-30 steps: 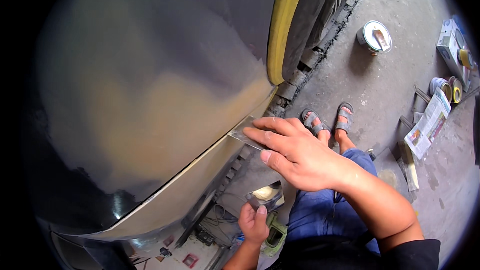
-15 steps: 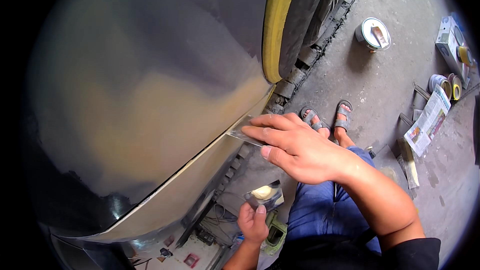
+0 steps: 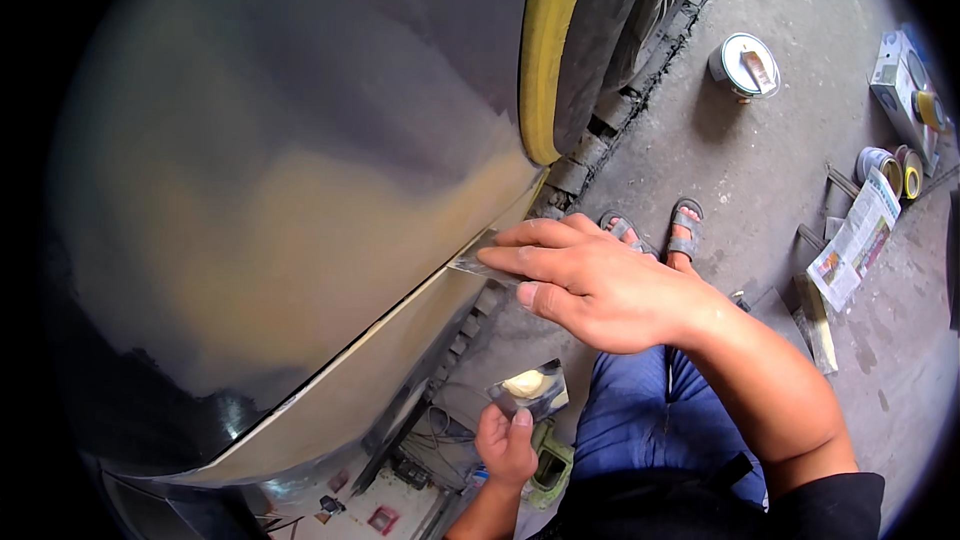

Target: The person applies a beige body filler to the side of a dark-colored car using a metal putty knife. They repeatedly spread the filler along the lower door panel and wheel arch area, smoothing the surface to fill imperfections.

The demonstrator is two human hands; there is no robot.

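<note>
My right hand (image 3: 605,290) is closed on a thin putty spreader (image 3: 468,258), fingers pressed along its flat blade. The spreader's edge meets the seam between a dark car body panel (image 3: 300,260) and the pale beige strip (image 3: 340,395) below it. A wide tan patch, cloudy at its borders, covers part of the panel. Lower down, nearer to me, my left hand (image 3: 507,450) grips a small dark putty plate (image 3: 548,400), thumb on top. A lump of cream-yellow putty (image 3: 524,384) lies on that plate.
Yellow masking (image 3: 545,70) edges the wheel arch. A lidded can (image 3: 745,65) with a brush on it stands on the concrete floor. At right are a box (image 3: 898,90), tins (image 3: 880,168) and newspaper (image 3: 855,235). A green container (image 3: 550,468) sits below my left hand.
My right hand and the spreader have shifted slightly up and left along the seam, and the blade looks darker. My left hand keeps the putty plate in nearly the same place.
</note>
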